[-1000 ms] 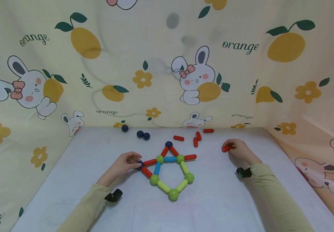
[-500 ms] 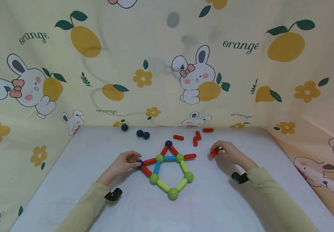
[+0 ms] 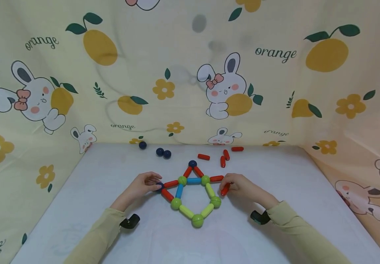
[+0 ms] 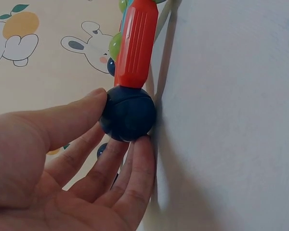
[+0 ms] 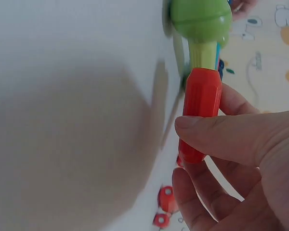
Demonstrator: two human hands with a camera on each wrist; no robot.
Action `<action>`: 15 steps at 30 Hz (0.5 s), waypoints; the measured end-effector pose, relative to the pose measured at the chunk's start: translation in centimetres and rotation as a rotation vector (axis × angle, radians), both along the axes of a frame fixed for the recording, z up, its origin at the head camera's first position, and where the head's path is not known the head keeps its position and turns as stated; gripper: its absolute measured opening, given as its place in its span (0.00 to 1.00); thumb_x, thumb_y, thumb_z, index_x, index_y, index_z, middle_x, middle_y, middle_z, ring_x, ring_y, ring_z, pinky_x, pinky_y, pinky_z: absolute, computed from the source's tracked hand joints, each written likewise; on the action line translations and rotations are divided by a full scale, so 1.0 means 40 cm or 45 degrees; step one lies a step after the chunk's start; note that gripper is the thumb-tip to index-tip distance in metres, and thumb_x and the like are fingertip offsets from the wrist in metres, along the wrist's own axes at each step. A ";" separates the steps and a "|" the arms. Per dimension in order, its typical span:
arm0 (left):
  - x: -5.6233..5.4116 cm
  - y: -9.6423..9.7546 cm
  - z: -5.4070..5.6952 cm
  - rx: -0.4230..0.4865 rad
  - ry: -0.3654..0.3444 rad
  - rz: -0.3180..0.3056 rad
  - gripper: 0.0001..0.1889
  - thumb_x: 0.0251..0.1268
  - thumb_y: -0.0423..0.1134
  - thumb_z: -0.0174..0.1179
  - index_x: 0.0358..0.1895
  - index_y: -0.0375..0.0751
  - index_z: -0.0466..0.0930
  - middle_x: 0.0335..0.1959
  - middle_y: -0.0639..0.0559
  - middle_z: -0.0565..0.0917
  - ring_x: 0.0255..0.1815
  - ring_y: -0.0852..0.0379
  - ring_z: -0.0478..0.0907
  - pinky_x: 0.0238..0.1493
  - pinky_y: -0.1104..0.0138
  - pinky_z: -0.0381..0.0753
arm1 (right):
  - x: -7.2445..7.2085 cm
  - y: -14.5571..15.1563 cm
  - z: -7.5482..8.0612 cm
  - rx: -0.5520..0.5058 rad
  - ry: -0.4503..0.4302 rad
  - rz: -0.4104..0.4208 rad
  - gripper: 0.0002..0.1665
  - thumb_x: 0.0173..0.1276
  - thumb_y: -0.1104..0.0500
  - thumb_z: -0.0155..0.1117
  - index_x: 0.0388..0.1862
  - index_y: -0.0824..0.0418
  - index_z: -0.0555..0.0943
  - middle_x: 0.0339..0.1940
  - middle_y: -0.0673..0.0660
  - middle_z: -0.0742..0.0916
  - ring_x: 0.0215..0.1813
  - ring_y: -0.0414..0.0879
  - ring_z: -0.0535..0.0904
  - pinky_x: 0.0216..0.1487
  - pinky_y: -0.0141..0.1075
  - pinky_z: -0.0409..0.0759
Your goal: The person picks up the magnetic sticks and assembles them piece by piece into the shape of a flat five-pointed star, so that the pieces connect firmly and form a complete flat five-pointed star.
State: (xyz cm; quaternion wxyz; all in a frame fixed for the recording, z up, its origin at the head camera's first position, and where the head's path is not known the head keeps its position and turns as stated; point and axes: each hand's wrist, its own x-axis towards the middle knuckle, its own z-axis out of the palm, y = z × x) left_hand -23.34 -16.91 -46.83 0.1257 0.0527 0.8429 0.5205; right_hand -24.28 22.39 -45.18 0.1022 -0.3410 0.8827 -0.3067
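Observation:
A figure of rods and balls lies mid-table: green balls (image 3: 197, 220), light green rods (image 3: 186, 212) and blue rods (image 3: 194, 180) form a ring, with red rods branching out to dark blue balls. At its left corner my left hand (image 3: 141, 187) pinches a dark blue ball (image 4: 129, 113) between thumb and fingers; a red rod (image 4: 137, 45) is joined to that ball. My right hand (image 3: 241, 187) pinches a separate red rod (image 5: 201, 101), its end close to the right green ball (image 5: 202, 18). Another red rod (image 3: 216, 178) sticks out from the figure's upper right, beside the right fingers.
Several loose red rods (image 3: 204, 157) lie toward the back of the white table (image 3: 262, 242). Loose dark blue balls (image 3: 160, 151) sit at the back left. A patterned curtain (image 3: 176, 47) with rabbits and oranges hangs behind and at both sides.
My right hand has carried the red rod leftward from the table's right side to the figure's right edge, turning it more upright in view. The left hand stays on its ball.

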 end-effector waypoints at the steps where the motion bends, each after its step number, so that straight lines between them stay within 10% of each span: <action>1: 0.001 0.000 0.000 -0.001 0.003 -0.001 0.17 0.62 0.34 0.64 0.54 0.37 0.78 0.45 0.49 0.82 0.45 0.53 0.78 0.51 0.59 0.79 | 0.002 -0.004 -0.003 0.004 -0.003 -0.004 0.14 0.60 0.69 0.68 0.39 0.51 0.84 0.38 0.43 0.82 0.43 0.41 0.76 0.49 0.38 0.79; 15: 0.002 0.002 -0.001 -0.032 0.008 0.012 0.16 0.61 0.34 0.65 0.53 0.38 0.78 0.44 0.50 0.82 0.46 0.53 0.78 0.52 0.58 0.78 | 0.019 -0.022 -0.021 0.024 -0.013 -0.014 0.17 0.62 0.70 0.66 0.41 0.47 0.84 0.40 0.40 0.81 0.46 0.41 0.75 0.49 0.35 0.79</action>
